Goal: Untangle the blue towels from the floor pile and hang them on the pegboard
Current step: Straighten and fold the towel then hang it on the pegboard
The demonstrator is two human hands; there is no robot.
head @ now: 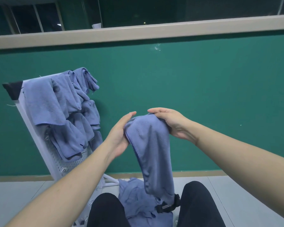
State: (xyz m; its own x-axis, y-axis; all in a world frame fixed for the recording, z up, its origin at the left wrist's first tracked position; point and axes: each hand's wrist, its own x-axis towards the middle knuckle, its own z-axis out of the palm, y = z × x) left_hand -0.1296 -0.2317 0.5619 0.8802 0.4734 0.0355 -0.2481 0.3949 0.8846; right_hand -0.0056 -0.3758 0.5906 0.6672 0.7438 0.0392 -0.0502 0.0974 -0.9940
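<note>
Both hands hold one blue towel (152, 145) up in the middle of the view. The left hand (120, 136) grips its left edge, fingers curled behind the cloth, and the right hand (169, 122) pinches the top right corner. The towel hangs down between them toward the pile (138, 199) on the near floor, between the person's knees. Several more towels (67, 112) hang on the white pegboard (59, 164) at the left, leaning against the green wall (203, 95).

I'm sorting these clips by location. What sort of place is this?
Probably an indoor room set up for the task, not a home laundry: a plain green wall, a grey tiled floor, and a freestanding white pegboard hung with blue towels.
</note>
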